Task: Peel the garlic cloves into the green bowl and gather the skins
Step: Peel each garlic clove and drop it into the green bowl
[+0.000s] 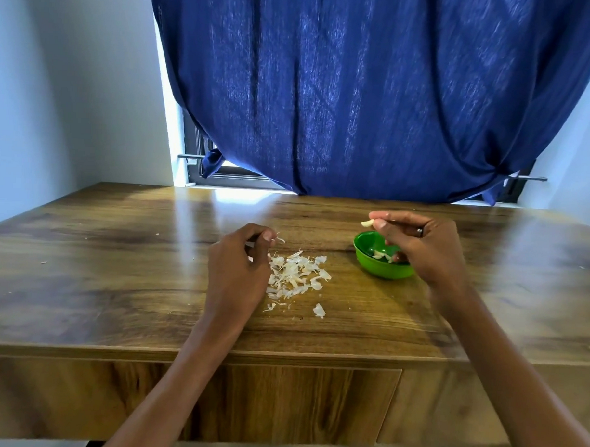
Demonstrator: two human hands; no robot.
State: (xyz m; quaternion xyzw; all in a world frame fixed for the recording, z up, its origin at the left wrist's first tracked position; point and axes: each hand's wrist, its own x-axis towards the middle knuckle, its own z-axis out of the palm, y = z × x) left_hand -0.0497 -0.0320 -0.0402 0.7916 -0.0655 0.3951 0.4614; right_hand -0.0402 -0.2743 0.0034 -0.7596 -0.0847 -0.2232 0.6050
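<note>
Pinching curved pale clove (367, 223): right hand (421, 249) | left hand (239, 265) pinching papery skin (280, 239) | round glossy green bowl (383, 264)

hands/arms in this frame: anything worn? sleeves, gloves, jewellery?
No gloves and no sleeves in view: both forearms are bare to the frame's bottom edge. The right hand wears one dark band ring on a finger. The left hand shows no ring, watch or wristband. No markings visible on either arm.
</note>
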